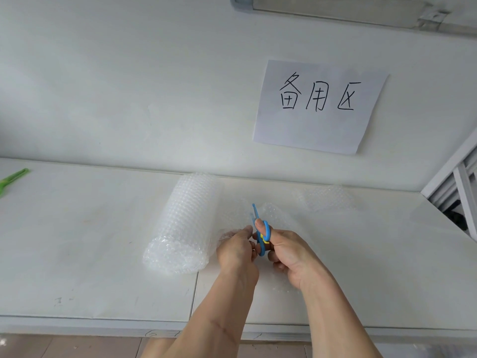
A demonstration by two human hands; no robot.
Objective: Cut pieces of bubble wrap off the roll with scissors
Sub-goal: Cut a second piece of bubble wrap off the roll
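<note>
Both hands are meeting over the white worktop (77, 241): the right hand (291, 257) is curling its grip through the blue scissors (262, 236), thumb in the upper loop, blades pointing away. Just left, the left hand (237, 250) is pinching the loose bubble wrap sheet (278, 215), while the bubble wrap roll (185, 223) is lying further left.

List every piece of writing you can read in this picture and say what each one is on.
"备用区": handwritten in black on the white paper sheet stuck to the wall above the table.
Faint marks on the table's front edge: too blurred to read.
Faint scribble on the tabletop near its left front: not legible.
No writing shows on the scissors or the bubble wrap roll.
</note>
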